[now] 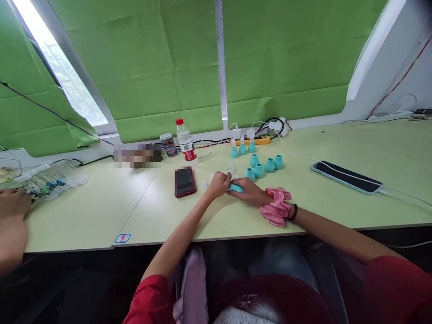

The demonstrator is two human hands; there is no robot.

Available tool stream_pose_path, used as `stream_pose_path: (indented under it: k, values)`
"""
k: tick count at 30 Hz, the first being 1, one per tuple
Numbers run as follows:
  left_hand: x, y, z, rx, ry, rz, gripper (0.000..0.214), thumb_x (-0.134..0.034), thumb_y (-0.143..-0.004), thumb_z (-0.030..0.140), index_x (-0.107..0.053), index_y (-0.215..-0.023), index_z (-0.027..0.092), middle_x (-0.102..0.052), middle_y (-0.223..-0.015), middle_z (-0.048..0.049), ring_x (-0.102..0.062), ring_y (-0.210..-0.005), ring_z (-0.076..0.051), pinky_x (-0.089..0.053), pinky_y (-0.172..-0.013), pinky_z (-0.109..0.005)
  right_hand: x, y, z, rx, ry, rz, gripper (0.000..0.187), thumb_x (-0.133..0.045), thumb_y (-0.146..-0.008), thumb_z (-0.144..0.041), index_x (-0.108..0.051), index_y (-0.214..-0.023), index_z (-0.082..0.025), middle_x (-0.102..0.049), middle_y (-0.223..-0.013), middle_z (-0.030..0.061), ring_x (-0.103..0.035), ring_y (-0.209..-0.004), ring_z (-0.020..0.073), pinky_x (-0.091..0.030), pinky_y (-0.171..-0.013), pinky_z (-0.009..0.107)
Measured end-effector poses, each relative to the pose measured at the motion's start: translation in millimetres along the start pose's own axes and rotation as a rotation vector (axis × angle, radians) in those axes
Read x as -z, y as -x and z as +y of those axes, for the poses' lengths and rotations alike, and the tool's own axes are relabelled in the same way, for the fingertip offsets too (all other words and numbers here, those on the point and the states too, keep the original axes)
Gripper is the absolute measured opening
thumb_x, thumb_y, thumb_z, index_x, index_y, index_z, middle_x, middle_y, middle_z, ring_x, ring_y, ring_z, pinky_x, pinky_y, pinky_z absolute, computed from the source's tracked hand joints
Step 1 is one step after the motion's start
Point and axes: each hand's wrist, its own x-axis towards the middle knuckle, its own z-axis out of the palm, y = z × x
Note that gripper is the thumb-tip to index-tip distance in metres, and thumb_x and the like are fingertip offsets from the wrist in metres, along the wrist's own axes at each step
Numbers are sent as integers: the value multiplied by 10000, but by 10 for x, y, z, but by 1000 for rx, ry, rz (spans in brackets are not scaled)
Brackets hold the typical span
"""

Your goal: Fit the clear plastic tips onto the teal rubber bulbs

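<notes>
Both my hands meet above the near part of the table. My right hand [250, 191] wraps around a turquoise rubber bulb [235, 188]. Closed against the bulb's end is my left hand [220, 183]; whatever its fingers pinch is hidden. Small translucent plastic pieces [204, 185] lie by my left hand, and more lie just behind both hands. Beyond my right hand stand several open-necked turquoise bulbs [269, 165]. Farther back, three turquoise bulbs with translucent tips [242, 148] stand upright in a row.
A red-cased phone [185, 182], a water bottle [186, 146] and a can [168, 145] are left of my hands. Right lies a charging phone [347, 177] with its cable. A power strip [256, 140] runs along the back. Another person's hand [13, 204] rests far left by clear plastic parts [50, 182].
</notes>
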Motion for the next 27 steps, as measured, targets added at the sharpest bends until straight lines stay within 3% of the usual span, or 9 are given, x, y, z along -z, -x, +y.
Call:
stream_pose_path:
  k: [5,11,16,19,23,27]
  values:
    - [14,-25,-67,43,-27,-18,250,-466,-838,311,-537,-966,109,-574,-898,-36,-571,-749,-137,-495,-648,-292,16,-2,43,31,60,5,186,-531,-752,-320,-599,-802,-154,-615,-794,65,-544,-783,180,-383,-718,282]
    - [51,-18,-112,22,-140,55,300,-344,-879,323,-555,-773,139,-562,-811,-77,-522,-819,-178,-423,-743,-347,166,-27,22,-29,72,190,241,-465,-806,-356,-581,-934,-187,-605,-914,82,-530,-866,188,-375,-775,304]
    - [-37,45,-70,-3,-205,54,274,-341,-858,360,-496,-1004,188,-497,-1032,-118,-432,-952,-254,-395,-742,-404,489,-233,62,-108,102,344,304,-426,-813,-406,-584,-919,-168,-581,-917,70,-518,-815,167,-396,-696,274]
    - [-34,58,-34,20,-225,30,360,-250,-873,402,-426,-1130,221,-454,-1137,-117,-394,-1027,-272,-371,-793,-460,709,-453,208,-145,129,309,334,-458,-795,-406,-592,-938,-135,-588,-929,62,-519,-768,143,-395,-679,248]
    - [60,86,-54,87,-245,-23,571,-235,-804,589,-333,-1245,241,-298,-1321,-149,-253,-1176,-387,-241,-843,-637,878,-719,511,-212,172,168,309,-597,-695,-347,-633,-891,-111,-628,-850,54,-538,-689,137,-411,-657,251]
    - [120,140,-134,251,-267,-315,855,-277,-644,761,-96,-1343,304,-23,-1432,-126,-33,-1244,-467,-138,-827,-716,835,-825,739,-264,213,29,244,-633,-691,-307,-626,-806,-92,-617,-754,40,-559,-686,140,-446,-664,274]
